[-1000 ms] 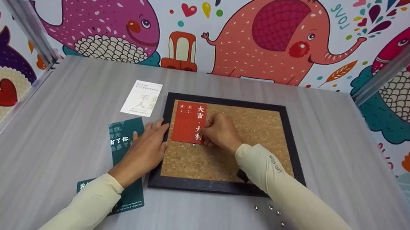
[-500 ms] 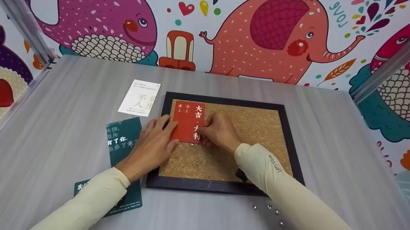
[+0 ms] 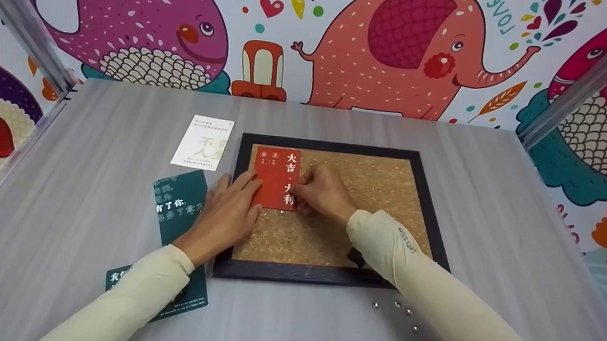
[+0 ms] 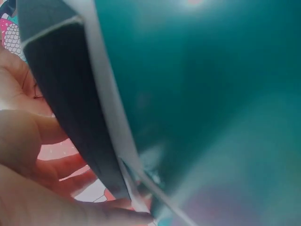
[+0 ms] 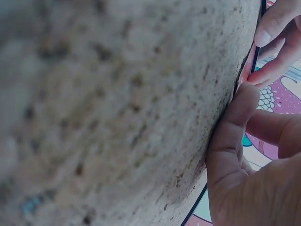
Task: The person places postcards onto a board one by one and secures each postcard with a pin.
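Observation:
A red card (image 3: pixel 270 184) with white lettering lies at the upper left of a black-framed corkboard (image 3: pixel 276 244). My right hand (image 3: pixel 326 191) pinches the card's right edge between thumb and curled fingers, low against the cork. On the other side, my left hand (image 3: pixel 221 218) reaches over the board's left frame, its extended fingertips on the card's left edge. The right wrist view has the right thumb (image 5: pixel 235 122) at the cork surface, with fingertips of the left hand beyond. Most of the left wrist view is a teal card (image 4: pixel 188 84) beside the dark frame edge (image 4: pixel 70 94).
Left of the board lie a white card (image 3: pixel 202 143) and a dark green card (image 3: pixel 177 193), with another green card (image 3: pixel 113 276) partly under the left sleeve. Several small shiny silver pieces (image 3: pixel 415 329) sit near the board's front right. A patterned wall stands behind.
My left hand has moved right from the board's left frame onto the red card's left edge. My right hand stays at the card's right edge. The head view has shifted slightly.

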Motion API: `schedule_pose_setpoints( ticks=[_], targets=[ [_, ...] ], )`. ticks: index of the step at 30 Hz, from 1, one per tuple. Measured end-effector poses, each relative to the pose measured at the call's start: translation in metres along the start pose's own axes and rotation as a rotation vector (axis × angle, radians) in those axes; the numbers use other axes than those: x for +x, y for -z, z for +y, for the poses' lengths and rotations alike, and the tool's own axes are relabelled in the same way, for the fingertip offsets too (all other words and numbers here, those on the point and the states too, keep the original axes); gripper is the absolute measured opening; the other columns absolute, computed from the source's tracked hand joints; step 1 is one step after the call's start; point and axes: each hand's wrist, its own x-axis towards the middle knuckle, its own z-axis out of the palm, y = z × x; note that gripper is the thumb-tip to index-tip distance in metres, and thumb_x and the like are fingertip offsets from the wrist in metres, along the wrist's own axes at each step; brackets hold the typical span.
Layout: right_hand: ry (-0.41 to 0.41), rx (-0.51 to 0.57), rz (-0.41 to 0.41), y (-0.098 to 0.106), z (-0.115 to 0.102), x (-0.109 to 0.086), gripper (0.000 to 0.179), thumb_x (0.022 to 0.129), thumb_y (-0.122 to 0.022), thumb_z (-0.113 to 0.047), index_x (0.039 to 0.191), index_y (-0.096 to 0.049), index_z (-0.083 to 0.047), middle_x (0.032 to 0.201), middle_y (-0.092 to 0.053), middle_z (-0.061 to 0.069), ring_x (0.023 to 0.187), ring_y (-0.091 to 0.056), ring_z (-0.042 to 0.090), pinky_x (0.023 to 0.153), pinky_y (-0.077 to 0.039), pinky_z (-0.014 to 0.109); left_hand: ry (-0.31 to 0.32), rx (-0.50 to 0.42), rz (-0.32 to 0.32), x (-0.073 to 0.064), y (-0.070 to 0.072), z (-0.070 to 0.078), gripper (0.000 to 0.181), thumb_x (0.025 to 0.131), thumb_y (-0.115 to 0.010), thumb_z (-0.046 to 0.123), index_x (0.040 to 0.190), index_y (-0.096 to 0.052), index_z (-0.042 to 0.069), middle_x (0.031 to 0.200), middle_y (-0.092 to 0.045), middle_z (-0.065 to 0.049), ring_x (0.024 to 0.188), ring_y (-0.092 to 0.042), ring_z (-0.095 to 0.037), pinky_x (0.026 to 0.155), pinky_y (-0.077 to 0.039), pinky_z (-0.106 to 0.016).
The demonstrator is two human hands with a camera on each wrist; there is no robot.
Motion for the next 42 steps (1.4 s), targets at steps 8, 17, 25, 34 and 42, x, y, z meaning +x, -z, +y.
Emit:
schedule_pose_setpoints(
  ticks=[8, 17, 25, 34, 42],
  targets=[
    [0.07, 0.039, 0.001, -0.001, 0.002, -0.007, 0.013, 0.104, -0.07, 0.001, 0.091, -0.069, 0.004, 0.073, -0.073, 0.012, 0.053, -0.066, 0.013, 0.049, -0.057, 0.025, -0.022, 0.015, 0.033, 0.001, 0.0, -0.002, 0.049, 0.109, -0.068, 0.017, 0.153, -0.06, -0.002, 0.167, -0.049, -0.021, 0.151, -0.04, -0.056, 0.117, -0.034, -0.082],
    [0.13, 0.052, -0.029, 0.006, 0.0, -0.03, 0.013, 0.105, -0.068, 0.001, 0.093, -0.07, 0.004, 0.073, -0.073, 0.01, 0.055, -0.064, 0.013, 0.047, -0.055, 0.025, -0.011, -0.001, 0.027, 0.002, 0.001, -0.002, 0.049, 0.109, -0.068, 0.017, 0.154, -0.059, -0.002, 0.168, -0.047, -0.02, 0.153, -0.038, -0.058, 0.119, -0.03, -0.082],
    [0.224, -0.12, -0.001, 0.019, -0.003, -0.05, 0.01, 0.104, -0.072, -0.002, 0.096, -0.076, 0.001, 0.083, -0.076, 0.009, 0.067, -0.067, 0.015, 0.057, -0.056, 0.029, -0.015, -0.017, 0.019, 0.002, 0.001, -0.002, 0.051, 0.109, -0.068, 0.017, 0.155, -0.058, -0.002, 0.169, -0.046, -0.02, 0.154, -0.036, -0.059, 0.121, -0.028, -0.082],
    [0.314, -0.282, 0.024, 0.028, 0.0, -0.076, 0.003, 0.101, -0.077, -0.005, 0.099, -0.078, -0.002, 0.088, -0.076, 0.002, 0.08, -0.069, 0.014, 0.069, -0.06, 0.032, -0.026, -0.01, 0.031, 0.002, 0.001, -0.003, 0.05, 0.109, -0.068, 0.017, 0.154, -0.059, -0.002, 0.169, -0.047, -0.021, 0.15, -0.042, -0.056, 0.119, -0.031, -0.081],
    [0.348, -0.314, 0.026, 0.041, 0.009, -0.096, 0.004, 0.102, -0.078, -0.007, 0.099, -0.078, -0.005, 0.087, -0.076, 0.001, 0.077, -0.068, 0.011, 0.066, -0.058, 0.028, -0.012, -0.026, 0.018, 0.003, 0.0, 0.0, 0.052, 0.109, -0.068, 0.018, 0.156, -0.057, -0.001, 0.17, -0.046, -0.019, 0.15, -0.043, -0.052, 0.12, -0.033, -0.078]
  ],
)
